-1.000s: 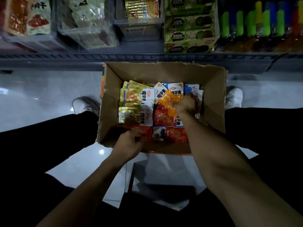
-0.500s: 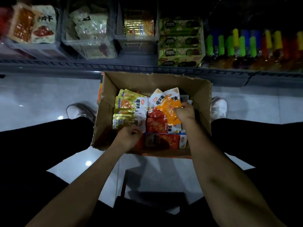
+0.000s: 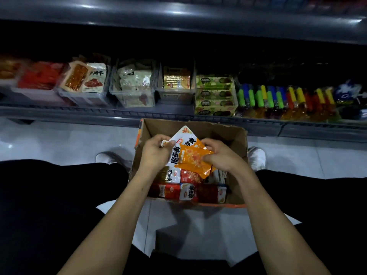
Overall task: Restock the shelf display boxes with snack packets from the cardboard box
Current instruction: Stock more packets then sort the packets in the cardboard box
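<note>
The left hand (image 3: 156,153) curls round the left edge of a small sheaf of orange-and-white snack packets (image 3: 188,155), thumb on the front; the right hand (image 3: 220,155) pinches the same sheaf at its right edge, fingers over the orange face. The sheaf is held between the two hands, raised just above the cardboard box (image 3: 238,135), over its far half.

The step in hand looks like squaring up the bunch before it goes to the shelf. To do it well, the person would tap the packets level against each other so their edges line up, keep the printed faces turned one way, and shift the whole bunch into one firm grip so the other hand is free to steady a display box. The packets look slick and slightly fanned, so a loose pinch could let the front one slide out.

Under the hands, red packets (image 3: 172,190) lie in rows along the near wall of the box, which stands on the floor (image 3: 69,139) between the person's shoes. Beyond its far wall runs the shelf (image 3: 99,114), with clear display boxes (image 3: 135,96) of snacks along its front edge; which one takes this flavour cannot be told from here.
</note>
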A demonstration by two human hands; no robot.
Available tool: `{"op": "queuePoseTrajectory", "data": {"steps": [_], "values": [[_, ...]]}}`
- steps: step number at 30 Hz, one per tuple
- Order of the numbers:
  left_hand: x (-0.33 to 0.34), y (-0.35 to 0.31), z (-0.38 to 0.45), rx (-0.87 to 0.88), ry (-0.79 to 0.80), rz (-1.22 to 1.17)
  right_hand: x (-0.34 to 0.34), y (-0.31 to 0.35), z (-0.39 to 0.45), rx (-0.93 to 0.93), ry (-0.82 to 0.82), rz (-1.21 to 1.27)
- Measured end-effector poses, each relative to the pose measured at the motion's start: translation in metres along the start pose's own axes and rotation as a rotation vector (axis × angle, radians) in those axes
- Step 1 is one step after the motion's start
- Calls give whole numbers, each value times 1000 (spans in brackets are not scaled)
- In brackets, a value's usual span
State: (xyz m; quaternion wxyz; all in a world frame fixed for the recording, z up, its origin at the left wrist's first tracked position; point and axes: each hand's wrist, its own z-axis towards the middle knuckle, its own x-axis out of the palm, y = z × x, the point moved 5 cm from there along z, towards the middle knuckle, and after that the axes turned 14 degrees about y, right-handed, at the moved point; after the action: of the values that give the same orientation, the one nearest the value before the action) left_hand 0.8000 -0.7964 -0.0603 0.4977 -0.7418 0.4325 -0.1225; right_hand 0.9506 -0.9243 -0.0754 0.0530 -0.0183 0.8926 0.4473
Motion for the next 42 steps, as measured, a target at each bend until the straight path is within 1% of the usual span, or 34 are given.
{"op": "queuePoseTrajectory", "data": {"steps": [2, 4, 5, 8, 9, 12, 15, 18, 20, 22, 24, 26, 27, 28, 32, 37, 39, 42], "values": [[-9, -10, -6, 48, -49, 118, 3, 12, -7, -20, 32, -13], [-16, -21, -13, 85, -44, 135, 5, 21, -12, -20, 51, -32], [-18, -26, -16, 101, -1, 145, 5, 25, -15, -18, 53, -49], [-18, -38, -22, 99, 193, 232, 4, 36, -22, 0, 55, -119], [-19, -41, -24, 90, 217, 287, 4, 40, -25, 2, 66, -142], [-22, -46, -28, 96, 159, 483, 9, 49, -29, -3, 105, -189], [-23, -54, -33, 157, 104, 526, 15, 57, -28, 12, 98, -272], [-23, -68, -36, 270, 54, 611, 15, 69, -28, -4, 10, -458], [-25, -77, -37, 340, 29, 662, 14, 79, -32, -49, -18, -481], [-30, -83, -37, 364, 31, 653, 12, 86, -37, -77, -5, -475], [-35, -87, -36, 358, 150, 538, 8, 93, -43, -109, -5, -470], [-35, -90, -35, 300, 342, 376, 2, 101, -48, -143, -25, -471], [-35, -93, -35, 287, 399, 358, 0, 104, -50, -151, -33, -478], [-36, -98, -35, 297, 416, 369, -2, 107, -52, -157, -37, -494], [-45, -127, -36, 398, 245, 547, -8, 124, -52, -192, -87, -562], [-49, -159, -43, 561, 70, 707, -26, 149, -48, -148, -261, -531], [-53, -170, -41, 617, 17, 699, -33, 163, -51, -153, -316, -505], [-66, -194, -32, 689, -6, 555, -43, 192, -61, -214, -333, -550]]}}
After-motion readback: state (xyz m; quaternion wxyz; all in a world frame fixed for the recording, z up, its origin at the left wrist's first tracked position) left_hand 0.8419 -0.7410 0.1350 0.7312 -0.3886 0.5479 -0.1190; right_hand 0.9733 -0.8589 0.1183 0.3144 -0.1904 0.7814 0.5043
